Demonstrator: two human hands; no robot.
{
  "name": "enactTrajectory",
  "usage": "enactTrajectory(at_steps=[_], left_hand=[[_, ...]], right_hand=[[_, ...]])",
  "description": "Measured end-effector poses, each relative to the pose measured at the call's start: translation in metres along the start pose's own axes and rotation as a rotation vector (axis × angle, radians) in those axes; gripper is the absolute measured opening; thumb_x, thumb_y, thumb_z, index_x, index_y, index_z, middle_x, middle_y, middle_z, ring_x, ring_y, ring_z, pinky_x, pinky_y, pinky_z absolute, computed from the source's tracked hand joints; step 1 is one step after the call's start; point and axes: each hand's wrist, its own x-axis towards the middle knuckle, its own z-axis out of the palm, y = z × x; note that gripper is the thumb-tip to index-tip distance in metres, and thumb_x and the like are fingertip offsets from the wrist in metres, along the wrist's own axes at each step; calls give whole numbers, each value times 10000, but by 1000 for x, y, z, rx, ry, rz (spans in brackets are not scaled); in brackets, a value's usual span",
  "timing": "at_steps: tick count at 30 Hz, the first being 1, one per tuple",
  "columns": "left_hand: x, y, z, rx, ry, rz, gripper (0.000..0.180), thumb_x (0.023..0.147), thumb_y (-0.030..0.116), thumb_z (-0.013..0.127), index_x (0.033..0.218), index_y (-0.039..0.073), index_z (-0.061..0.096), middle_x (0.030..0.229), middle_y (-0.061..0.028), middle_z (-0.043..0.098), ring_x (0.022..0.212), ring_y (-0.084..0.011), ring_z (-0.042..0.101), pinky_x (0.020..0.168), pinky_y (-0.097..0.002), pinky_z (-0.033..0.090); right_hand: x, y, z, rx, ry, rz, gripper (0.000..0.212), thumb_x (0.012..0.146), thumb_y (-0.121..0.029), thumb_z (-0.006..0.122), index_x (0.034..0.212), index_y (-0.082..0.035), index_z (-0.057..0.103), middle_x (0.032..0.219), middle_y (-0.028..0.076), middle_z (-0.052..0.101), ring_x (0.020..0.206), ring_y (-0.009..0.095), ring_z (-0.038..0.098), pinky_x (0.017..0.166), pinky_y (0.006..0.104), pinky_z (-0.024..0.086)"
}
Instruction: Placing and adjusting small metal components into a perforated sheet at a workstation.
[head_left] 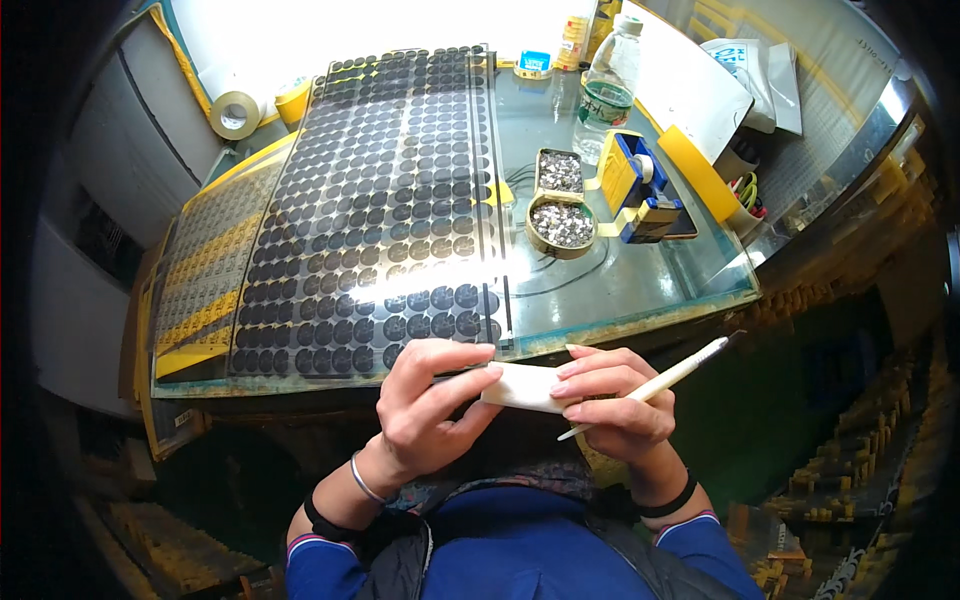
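In front of my body, just off the table's near edge, a small white oblong block point(527, 387) is held between my two hands. My left hand point(425, 405) grips its left end between fingers and thumb. The fingers of my right hand point(625, 400) close on its right end. That same hand also holds a slim pen-like tool point(665, 380) with a white handle, slanting up to the right and ending in a thin dark bent tip. What the block is made of, I cannot make out.
Ahead lies a glass-topped light table point(640, 290) bearing a large film sheet point(370, 230) with rows of dark discs. Two small tins point(560, 225) of bits, a blue-and-yellow tape dispenser point(640, 190) and a plastic bottle point(607, 95) stand right. Tape rolls point(237, 115) sit far left.
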Motion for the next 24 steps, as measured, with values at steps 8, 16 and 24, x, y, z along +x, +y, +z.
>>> enactTrajectory(at_steps=[8,16,24], left_hand=[[-6,1,-7,129,-46,192,311,613,-5,765,914,68,739,937,-60,679,810,-201,635,681,-283,523],[-2,2,-11,169,-78,248,219,659,-9,739,871,43,722,958,-70,703,846,-210,660,686,-284,544],[-3,4,-12,194,-52,238,246,647,-22,756,879,49,717,953,-51,694,821,-202,653,672,-281,538]], right_hand=[[2,-3,2,-84,-19,-38,125,783,-82,746,864,-80,650,914,107,714,883,273,690,871,439,560],[-2,-2,0,-108,119,27,228,755,-24,756,913,-84,603,931,110,707,911,267,692,852,423,576],[0,-4,5,-170,126,17,320,725,-12,799,870,-122,536,1040,130,697,996,298,669,902,422,552]])
